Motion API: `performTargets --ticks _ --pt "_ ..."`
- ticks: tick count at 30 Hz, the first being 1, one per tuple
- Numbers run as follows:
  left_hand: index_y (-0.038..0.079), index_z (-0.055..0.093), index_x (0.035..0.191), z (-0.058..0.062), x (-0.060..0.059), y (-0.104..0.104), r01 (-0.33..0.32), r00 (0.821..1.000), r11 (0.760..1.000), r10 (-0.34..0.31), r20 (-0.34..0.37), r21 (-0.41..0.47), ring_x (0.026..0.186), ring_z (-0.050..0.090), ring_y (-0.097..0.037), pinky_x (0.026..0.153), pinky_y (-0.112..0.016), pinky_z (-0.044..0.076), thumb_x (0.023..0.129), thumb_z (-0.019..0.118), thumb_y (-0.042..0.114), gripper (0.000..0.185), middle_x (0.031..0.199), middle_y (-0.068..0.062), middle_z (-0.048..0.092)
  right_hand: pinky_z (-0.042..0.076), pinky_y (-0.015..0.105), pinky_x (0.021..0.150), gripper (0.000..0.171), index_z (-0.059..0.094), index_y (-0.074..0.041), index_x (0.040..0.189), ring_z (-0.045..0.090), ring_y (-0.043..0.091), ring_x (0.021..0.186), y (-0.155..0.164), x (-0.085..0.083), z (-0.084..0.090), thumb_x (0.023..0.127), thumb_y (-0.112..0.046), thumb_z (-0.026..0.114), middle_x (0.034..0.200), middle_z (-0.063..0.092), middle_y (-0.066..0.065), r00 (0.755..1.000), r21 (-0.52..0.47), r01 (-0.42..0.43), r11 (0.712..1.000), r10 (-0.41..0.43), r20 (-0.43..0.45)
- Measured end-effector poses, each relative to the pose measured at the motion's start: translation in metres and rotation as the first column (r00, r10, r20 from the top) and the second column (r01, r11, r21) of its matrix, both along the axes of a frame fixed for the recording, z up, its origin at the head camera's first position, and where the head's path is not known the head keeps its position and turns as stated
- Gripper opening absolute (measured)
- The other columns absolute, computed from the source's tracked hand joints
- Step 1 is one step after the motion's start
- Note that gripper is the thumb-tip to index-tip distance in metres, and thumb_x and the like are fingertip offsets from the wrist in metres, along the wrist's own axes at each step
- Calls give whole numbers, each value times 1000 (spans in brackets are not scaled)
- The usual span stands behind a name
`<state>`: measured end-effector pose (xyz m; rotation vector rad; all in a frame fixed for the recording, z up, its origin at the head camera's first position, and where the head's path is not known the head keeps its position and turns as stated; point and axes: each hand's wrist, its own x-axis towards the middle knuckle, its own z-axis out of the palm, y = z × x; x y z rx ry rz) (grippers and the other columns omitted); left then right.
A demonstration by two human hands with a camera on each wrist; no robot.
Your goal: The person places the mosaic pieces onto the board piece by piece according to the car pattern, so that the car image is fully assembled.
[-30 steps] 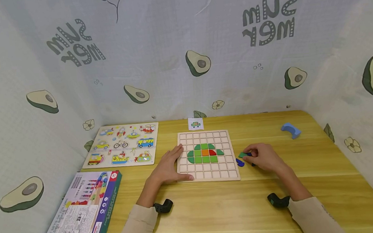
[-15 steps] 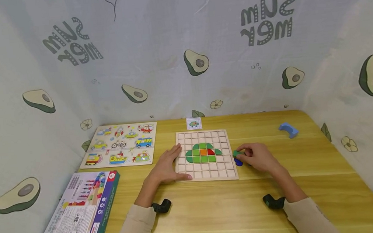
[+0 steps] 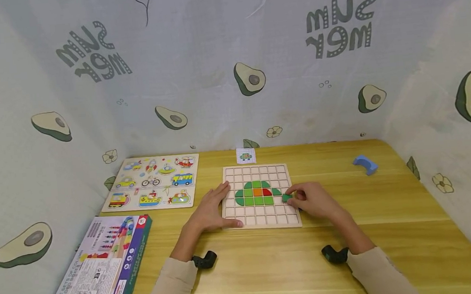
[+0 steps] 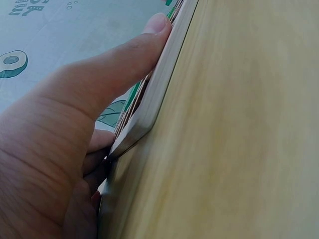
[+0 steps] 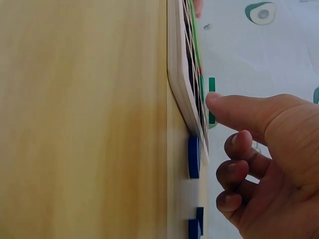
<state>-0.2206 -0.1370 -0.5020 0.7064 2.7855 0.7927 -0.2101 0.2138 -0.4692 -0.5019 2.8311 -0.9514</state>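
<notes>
A wooden grid board (image 3: pixel 263 220) lies mid-table and bears a green tile figure (image 3: pixel 248 195) with one orange and one red tile. My left hand (image 3: pixel 213 208) rests flat on the board's left edge, its thumb (image 4: pixel 124 64) pressed along the rim (image 4: pixel 164 84). Over the board's right columns, my right hand (image 3: pixel 307 200) pinches a small green piece (image 3: pixel 286 198). In the right wrist view that green piece (image 5: pixel 212 99) sits at the thumb tip just above the board (image 5: pixel 182 84). Two blue pieces (image 5: pixel 193 157) lie on the table beside the board.
A vehicle puzzle (image 3: pixel 152 182) lies at the back left and a colourful box (image 3: pixel 103 263) at the front left. Behind the board is a small pattern card (image 3: pixel 245 156). A blue arch block (image 3: pixel 365 164) sits far right. Avocado-print curtains enclose the table.
My right hand has carried the green piece left, from the table beside the blue pieces to over the board's right columns. The left hand has stayed on the board's left edge.
</notes>
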Motion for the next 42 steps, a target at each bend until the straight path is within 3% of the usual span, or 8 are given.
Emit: performTargets --ticks 16,31,42 --pt "11 26 165 -3 -1 2 3 1000 1000 -3 0 3 161 16 -22 132 -45 13 73 82 68 122 174 1 17 33 24 60 18 77 -10 112 41 12 63 -16 -4 -3 96 -18 72 70 46 -2 998 7 -55 998 55 21" --pt "11 27 165 -1 -1 2 -1 1000 1000 2 -6 10 161 17 -22 132 -46 13 72 82 67 121 174 1 18 33 25 60 10 78 -13 102 43 15 65 -20 -7 -3 97 -17 71 71 48 0 1000 15 -7 1000 7 -5" --pt "12 26 165 -2 -1 1 -5 1000 1000 5 2 -4 161 16 -22 132 -46 12 73 82 67 121 174 2 17 33 26 60 14 78 -11 108 43 17 68 -19 -5 -1 97 -18 72 71 46 1 999 -31 35 999 -34 23"
